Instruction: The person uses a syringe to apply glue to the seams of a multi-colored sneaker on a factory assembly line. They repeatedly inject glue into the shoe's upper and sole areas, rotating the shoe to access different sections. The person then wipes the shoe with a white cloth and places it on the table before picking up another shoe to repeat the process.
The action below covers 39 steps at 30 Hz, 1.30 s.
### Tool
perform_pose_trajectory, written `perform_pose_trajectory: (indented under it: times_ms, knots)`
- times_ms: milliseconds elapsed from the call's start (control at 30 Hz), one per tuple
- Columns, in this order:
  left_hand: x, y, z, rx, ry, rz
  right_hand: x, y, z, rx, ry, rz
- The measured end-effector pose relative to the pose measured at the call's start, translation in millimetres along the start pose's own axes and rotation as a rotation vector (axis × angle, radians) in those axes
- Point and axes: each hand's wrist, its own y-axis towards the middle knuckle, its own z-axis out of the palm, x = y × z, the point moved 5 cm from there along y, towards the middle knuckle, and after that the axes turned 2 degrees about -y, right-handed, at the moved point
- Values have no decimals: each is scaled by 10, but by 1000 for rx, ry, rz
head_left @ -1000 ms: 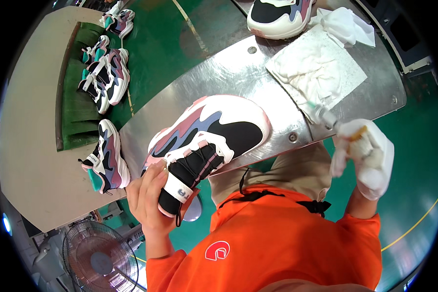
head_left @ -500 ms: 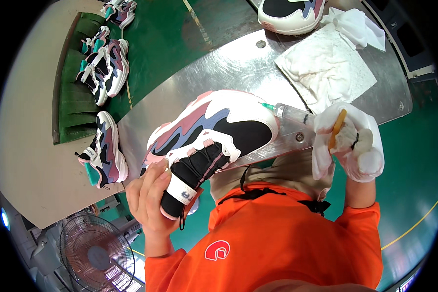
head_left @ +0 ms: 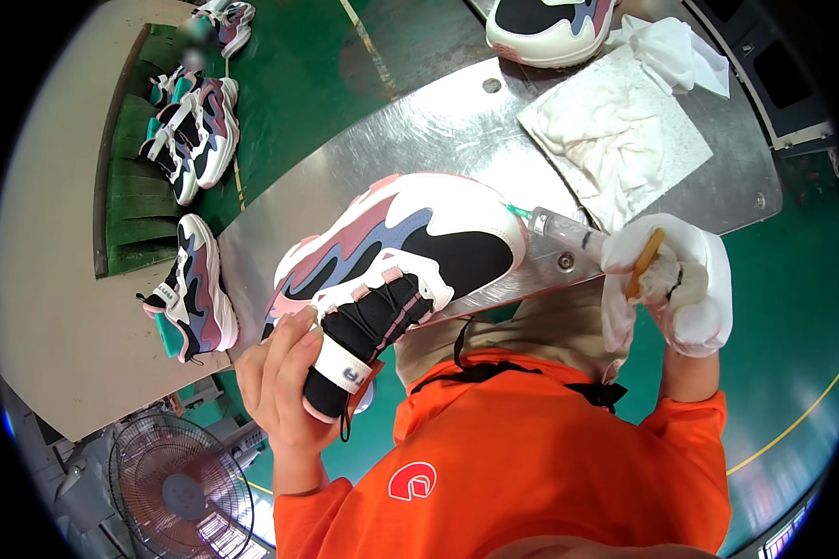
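A sneaker [head_left: 471, 250] in white, black, pink and blue is tilted over the metal table's near edge, its toe pointing right. My left hand [head_left: 284, 373] grips it at the heel and collar, fingers wrapped over the edge. In my right hand [head_left: 671, 279], which wears a white glove, is a clear syringe [head_left: 561, 226] with a green needle tip. That tip meets the sneaker's white sole edge near the toe. An orange stick-like piece [head_left: 645, 263] and a whitish wad [head_left: 685, 289] also show at the gloved palm; the fingers partly hide them.
A crumpled white cloth [head_left: 601, 140] lies on a pad at the table's right. Another sneaker [head_left: 545, 28] stands at the far edge. Several sneakers sit on the green conveyor belt [head_left: 126, 214] at left, and one sneaker [head_left: 200, 279] stands beside it. A fan [head_left: 182, 494] is lower left.
The whole view has shifted slightly left. My left hand keeps its grip on the sneaker, and the syringe tip stays at the sole edge with little visible movement.
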Motion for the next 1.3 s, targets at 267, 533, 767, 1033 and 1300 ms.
perform_pose_trajectory:
  times_ms: [267,533,767,1033,1300]
  knots:
    - [-29,-25,-15,1,-13,-7,42,-92,-36,6,-9,-61]
    - [288,559,-47,302,-218,-29,-74,-213,-104,-286,-74,-275]
    - [795,1513,475,1006,-681,113,-325,-344,-95,-288,-483,-91]
    - [-146,1982,1581,1053,-640,752,-192,-398,-180,-398,-523,-40]
    - [309,1690,489,1011,-894,-167,270,-256,42,-314,-918,50]
